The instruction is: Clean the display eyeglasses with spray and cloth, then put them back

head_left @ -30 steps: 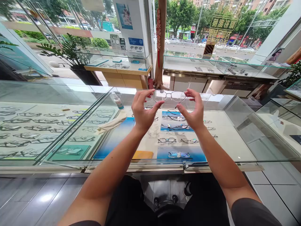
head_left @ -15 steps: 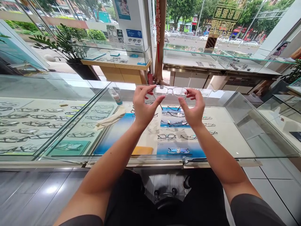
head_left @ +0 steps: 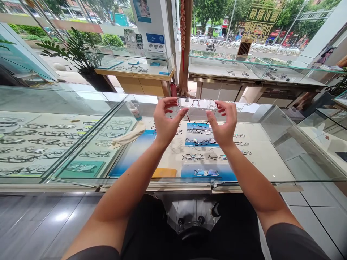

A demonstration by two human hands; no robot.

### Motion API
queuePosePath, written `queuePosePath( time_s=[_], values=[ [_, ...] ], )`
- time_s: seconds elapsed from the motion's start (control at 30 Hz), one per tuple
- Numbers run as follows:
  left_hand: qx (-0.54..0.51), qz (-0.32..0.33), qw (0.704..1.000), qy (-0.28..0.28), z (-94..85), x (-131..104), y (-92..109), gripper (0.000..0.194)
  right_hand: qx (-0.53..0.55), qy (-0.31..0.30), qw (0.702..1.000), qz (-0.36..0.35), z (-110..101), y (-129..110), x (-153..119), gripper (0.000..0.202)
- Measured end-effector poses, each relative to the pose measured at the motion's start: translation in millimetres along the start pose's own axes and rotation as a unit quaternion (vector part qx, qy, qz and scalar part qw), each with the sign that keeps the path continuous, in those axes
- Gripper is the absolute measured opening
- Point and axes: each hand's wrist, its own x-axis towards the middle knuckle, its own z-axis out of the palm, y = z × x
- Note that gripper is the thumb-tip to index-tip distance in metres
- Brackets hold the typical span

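The glass showcase (head_left: 273,159) stretches across the whole view in front of the person; beyond its far edge stand a right-hand counter (head_left: 221,88) and a left-hand counter (head_left: 146,85), with a potted plant (head_left: 81,54) left of the latter. Within the showcase, toward its front edge, lies a blue-and-white board (head_left: 187,177). Above the showcase, over its far half, the left hand (head_left: 168,119) and the right hand (head_left: 225,119) are raised level with each other, thumbs turned inward. On the showcase top, to the left of the left hand, a pale cloth (head_left: 130,136) lies aslant, and just behind it a white spray bottle (head_left: 135,110) stands near the far edge. The eyeglasses (head_left: 200,103) are held up above the showcase's far edge, directly between the hands, neither of which is nearer. Their long axis runs sideways from one hand to the other, and the temples reach back toward the person. Left thumb and fingers pinch one end; right fingers hold the other, though whether the right thumb also presses the frame I cannot tell.
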Motion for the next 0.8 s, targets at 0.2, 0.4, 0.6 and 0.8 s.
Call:
queuePosePath(
  time_s=[0.2,0.4,0.6,0.8],
  values=[
    [-0.008,0.012,1.0,-0.006,-0.5,1,1,0.051,-0.012,0.0,1.0,0.015,-1,1,0,0.03],
    [-0.018,0.032,0.998,-0.046,-12.4,15,-3,0.053,-0.017,-0.015,1.0,0.021,-1,2,-1,0.032],
    [-0.011,0.038,0.998,-0.051,-19.5,22,-3,0.055,-0.016,-0.03,0.999,0.042,-1,2,-1,0.033],
    [0.015,0.053,0.998,-0.022,-15.3,16,3,0.051,-0.008,-0.027,0.998,0.057,-1,1,-1,0.032]
  ],
)
